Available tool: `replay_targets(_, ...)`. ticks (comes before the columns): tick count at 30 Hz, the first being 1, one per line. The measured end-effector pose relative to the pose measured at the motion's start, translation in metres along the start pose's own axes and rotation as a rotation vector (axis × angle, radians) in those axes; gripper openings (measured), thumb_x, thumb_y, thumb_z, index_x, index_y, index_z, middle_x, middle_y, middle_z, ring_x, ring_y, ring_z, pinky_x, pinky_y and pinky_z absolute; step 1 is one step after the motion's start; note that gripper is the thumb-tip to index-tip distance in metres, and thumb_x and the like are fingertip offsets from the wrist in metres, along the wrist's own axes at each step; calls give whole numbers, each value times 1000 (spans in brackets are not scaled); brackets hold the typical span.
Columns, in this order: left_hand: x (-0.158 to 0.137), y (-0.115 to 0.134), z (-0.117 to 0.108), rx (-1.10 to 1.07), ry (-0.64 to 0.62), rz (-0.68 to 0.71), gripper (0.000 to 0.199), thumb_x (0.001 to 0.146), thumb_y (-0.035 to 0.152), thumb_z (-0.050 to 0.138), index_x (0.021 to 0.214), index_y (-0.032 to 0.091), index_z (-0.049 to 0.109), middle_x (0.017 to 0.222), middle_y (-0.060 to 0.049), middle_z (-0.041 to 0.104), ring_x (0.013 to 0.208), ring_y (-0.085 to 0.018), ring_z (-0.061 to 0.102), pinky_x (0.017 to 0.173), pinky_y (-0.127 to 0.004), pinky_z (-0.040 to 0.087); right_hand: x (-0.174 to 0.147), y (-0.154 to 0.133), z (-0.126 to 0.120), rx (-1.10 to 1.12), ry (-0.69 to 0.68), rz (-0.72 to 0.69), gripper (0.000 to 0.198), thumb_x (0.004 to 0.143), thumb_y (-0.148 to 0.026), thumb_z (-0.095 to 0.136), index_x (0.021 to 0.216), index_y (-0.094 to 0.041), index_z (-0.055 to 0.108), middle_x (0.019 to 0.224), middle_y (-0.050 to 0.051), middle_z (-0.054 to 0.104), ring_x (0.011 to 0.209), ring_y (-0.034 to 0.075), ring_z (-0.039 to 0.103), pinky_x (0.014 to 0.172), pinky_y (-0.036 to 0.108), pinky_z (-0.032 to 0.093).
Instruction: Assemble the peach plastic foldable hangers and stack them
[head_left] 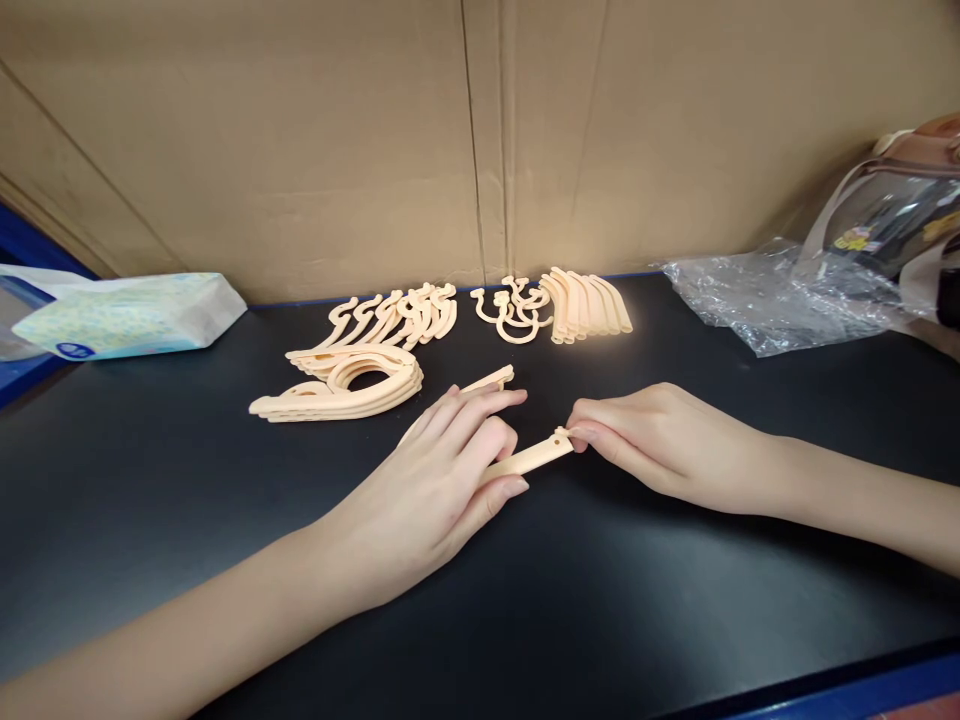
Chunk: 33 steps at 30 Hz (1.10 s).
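Note:
My left hand is closed around a peach plastic folding hanger, just above the black table. One flat arm of it sticks out to the right, with a small round hole near its end. A second strip shows beyond my left fingers; my hand hides where the two join. At the right end of the flat arm, the thumb and fingers of my right hand pinch the tip. Whether a separate small part is inside that pinch is hidden. Left of my hands lies a stack of folded peach hangers.
Behind the stack lie several curved hanger arms with knobbed ends. Loose hooks sit beside a row of plain curved arms. A tissue pack is at the left; crumpled clear plastic and a transparent bag are at the right.

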<state>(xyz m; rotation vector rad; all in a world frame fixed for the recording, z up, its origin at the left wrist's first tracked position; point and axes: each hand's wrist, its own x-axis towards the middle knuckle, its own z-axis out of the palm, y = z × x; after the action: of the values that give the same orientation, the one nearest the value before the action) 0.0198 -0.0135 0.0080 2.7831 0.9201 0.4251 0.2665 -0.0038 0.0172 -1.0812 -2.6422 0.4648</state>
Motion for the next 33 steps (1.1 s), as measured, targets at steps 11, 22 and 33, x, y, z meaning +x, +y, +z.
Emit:
replay_targets(11,-1,-2,3,49,27,52,18,101,26,38,95,20,54,137,-13,50,143,-26,30,118,-56,25,0,-5,1,162,-80,1,30,104,-38,32,78,-23,34,61,-6,40,49,11,38,49,25,27)
replay_targets(22,-2,-3,2,17,8,62,18,101,25,41,94,19,56,140,-11,50,144,-25,30,120,-55,22,-4,0,7,-413,145,-233,37,106,-35,21,79,-22,43,57,-4,54,40,11,41,44,27,19)
replay_targets(33,-1,-4,2,19,4,82,17,100,24,42,92,19,55,138,-11,51,144,-25,30,121,-54,20,-5,0,7,-502,178,-273,44,106,-35,17,77,-20,47,56,-4,54,39,10,44,43,28,22)
